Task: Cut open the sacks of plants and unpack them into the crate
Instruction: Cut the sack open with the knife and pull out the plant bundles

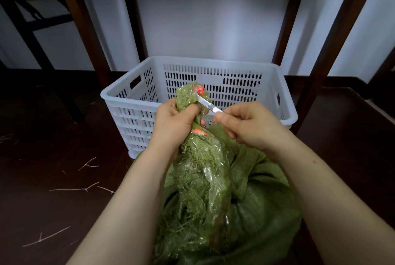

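Note:
My left hand (174,122) grips the bunched neck of a clear plastic bag (198,181) stuffed with green mossy plants. Red tape (199,89) shows at the neck's tip and again just below my fingers. My right hand (245,124) pinches a small silver blade (208,105), whose tip rests against the neck by the upper red tape. The bag rises out of an open green woven sack (263,196) lying in front of me. A white slotted plastic crate (284,113) stands just beyond my hands, its visible inside bare.
The floor (53,136) is dark wood, with thin pale twigs (83,189) scattered at the left. Dark wooden table legs (85,29) rise behind and beside the crate, in front of a white wall. A dark chair frame (32,18) stands at the far left.

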The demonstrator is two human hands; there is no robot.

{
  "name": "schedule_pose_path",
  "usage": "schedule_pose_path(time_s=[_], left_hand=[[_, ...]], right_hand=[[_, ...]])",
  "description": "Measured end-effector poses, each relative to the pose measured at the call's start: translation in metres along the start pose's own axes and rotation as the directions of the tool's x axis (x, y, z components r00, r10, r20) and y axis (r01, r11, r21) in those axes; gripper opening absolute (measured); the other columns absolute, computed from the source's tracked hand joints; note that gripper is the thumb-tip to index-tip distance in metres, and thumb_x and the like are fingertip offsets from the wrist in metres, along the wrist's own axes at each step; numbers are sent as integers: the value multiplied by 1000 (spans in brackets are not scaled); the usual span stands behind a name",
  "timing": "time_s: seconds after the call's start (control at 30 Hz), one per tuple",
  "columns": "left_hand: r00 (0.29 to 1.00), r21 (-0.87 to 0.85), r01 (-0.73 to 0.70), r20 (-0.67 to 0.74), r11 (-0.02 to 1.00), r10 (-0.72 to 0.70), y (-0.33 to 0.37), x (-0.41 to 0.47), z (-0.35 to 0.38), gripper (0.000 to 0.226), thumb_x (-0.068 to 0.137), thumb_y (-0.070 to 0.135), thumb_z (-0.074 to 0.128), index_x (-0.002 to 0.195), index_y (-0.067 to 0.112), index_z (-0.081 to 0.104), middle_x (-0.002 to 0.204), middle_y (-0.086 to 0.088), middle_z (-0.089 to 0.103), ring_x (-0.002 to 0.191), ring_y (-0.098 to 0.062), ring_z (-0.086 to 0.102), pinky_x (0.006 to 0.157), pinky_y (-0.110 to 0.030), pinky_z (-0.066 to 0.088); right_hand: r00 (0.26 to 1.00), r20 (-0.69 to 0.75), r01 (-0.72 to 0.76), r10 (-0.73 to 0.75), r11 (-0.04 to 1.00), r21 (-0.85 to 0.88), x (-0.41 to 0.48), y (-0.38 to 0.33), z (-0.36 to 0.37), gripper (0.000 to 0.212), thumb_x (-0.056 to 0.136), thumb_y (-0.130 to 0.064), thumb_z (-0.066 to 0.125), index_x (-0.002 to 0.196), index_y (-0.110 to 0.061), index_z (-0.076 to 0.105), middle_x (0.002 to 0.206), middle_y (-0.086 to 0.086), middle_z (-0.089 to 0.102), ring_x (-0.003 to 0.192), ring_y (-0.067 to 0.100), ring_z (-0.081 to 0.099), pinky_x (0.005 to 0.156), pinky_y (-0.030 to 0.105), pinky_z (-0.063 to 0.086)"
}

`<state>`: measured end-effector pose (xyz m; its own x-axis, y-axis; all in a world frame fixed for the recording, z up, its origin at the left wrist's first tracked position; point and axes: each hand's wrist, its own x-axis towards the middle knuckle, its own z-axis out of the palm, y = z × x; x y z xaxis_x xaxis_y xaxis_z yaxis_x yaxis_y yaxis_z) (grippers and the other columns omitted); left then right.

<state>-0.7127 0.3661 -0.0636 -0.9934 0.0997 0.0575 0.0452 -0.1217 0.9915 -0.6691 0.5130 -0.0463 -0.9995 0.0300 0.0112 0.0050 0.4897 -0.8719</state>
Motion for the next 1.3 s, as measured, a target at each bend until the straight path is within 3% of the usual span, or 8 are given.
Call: schedule_pose_path(time_s=[0.4,0.63,0.87,0.93,1.0,1.07,1.17,1.3], left_hand=[[1000,-22,-24,3,999,24,0,-1,4,15,86,-3,59,76,7,60,68,-14,63,45,-16,56,42,-23,47],[993,142,1,118,990,-18,-10,-8,24,13,87,1,60,79,11,60,54,2,61,46,-13,55,51,-26,47],[996,313,-72,79,947,49,2,-2,16,25,87,-6,53,81,17,60,67,-4,60,52,-16,45,51,-25,35],[999,336,-7,-32,942,19,-2,1,5,23,90,-1,52,81,20,59,71,-4,60,59,-19,50,57,-28,40],[983,280,85,-180,956,-34,-7,4,-15,20,91,3,52,78,17,58,71,-7,59,68,-23,53,64,-36,42],[979,253,110,-193,961,-61,-7,3,-26,13,90,5,53,81,13,58,71,-8,58,68,-24,52,64,-34,43],[998,225,60,-3,972,-61,5,-6,-4,8,86,9,55,79,13,57,66,-1,59,60,-17,52,58,-26,40],[992,207,31,112,978,-55,11,-17,22,13,86,13,56,73,14,56,61,-4,58,60,-19,56,63,-31,45]], right_hand=[[996,-68,57,-56,998,16,4,4,4,28,96,-31,53,75,-20,67,39,-11,47,36,2,37,52,26,34],[947,-302,92,-112,992,-81,10,4,18,31,97,-35,49,67,-27,57,49,-9,56,45,1,48,63,33,47],[951,-310,50,3,985,163,5,0,9,29,96,-31,52,70,-26,63,51,-12,51,50,6,40,53,25,32],[922,-355,-6,153,924,383,2,-7,-6,25,97,-27,51,75,-22,62,62,-10,51,50,3,38,44,18,30],[852,-445,67,275,787,614,-2,-15,-41,24,98,-31,50,77,-20,58,54,-10,48,41,2,34,32,15,24],[833,-479,96,277,780,618,-6,-18,-64,26,95,-35,55,76,-18,57,46,-10,44,34,3,29,30,15,20],[934,-288,-63,209,893,445,-9,-7,-34,27,73,-37,76,76,-13,62,41,-11,46,31,3,28,31,14,21],[971,-174,-55,164,862,505,-4,-4,-3,21,73,-16,79,92,-14,68,34,-13,47,25,0,34,28,12,24]])
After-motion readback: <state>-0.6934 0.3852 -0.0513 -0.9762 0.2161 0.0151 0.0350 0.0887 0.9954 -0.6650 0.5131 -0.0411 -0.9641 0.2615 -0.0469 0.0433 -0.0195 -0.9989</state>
